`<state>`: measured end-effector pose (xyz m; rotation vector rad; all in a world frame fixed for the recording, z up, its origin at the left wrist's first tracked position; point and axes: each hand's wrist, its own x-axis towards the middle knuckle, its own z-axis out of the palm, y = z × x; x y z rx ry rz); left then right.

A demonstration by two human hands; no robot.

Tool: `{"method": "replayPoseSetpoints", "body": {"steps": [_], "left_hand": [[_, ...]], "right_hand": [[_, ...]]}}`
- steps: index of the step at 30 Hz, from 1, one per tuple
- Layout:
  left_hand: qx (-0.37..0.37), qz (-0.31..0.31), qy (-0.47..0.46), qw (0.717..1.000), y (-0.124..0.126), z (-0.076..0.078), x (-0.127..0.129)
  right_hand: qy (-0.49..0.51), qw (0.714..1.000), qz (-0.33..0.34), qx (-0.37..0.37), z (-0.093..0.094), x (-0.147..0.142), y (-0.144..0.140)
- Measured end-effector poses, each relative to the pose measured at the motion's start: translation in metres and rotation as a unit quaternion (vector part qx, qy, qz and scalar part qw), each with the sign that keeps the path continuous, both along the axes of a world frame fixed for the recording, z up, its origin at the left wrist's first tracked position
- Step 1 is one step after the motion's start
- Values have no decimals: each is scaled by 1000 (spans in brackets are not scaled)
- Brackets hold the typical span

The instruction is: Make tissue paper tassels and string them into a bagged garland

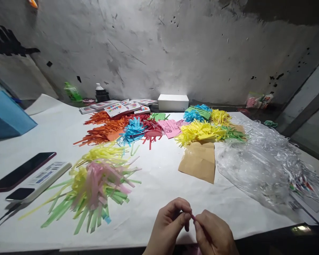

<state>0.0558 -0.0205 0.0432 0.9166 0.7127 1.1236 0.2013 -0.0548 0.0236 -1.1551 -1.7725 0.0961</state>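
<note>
Both hands meet low in the middle of the head view, near the table's front edge. My left hand (170, 224) is closed, thumb and fingers pinching one end of a thin, twisted pink paper strip (192, 216). Its other end is pinched by my right hand (214, 233), also closed. A bit of pink shows below the hands, and the rest is hidden by them. To their left lies a loose pile of fringed paper tassels (95, 187) in pink, yellow and green. Beyond the hands is a brown paper piece (198, 162).
Fringed paper bundles in orange (106, 127), blue (134, 130), pink (171, 127) and yellow (199, 131) lie across the back. Clear plastic bags (252, 170) cover the right. A phone (22, 170), a power bank (39, 180) and a blue box (9, 115) are left; a white box (173, 102) stands behind.
</note>
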Motion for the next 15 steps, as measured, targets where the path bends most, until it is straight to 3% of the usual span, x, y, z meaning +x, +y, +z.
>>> {"method": "replayPoseSetpoints", "body": {"steps": [3,8,15], "left_hand": [[17,-14,9,1000,-2,1,-2],[34,-7,10,999,-5,-1,-2],[3,-28,43,999,-7,0,-5]], "right_hand": [[2,999,19,-38,-1,3,-1],[-28,998,50,-35,-1,5,-4],[6,997,49,-53,2,1,-6]]}}
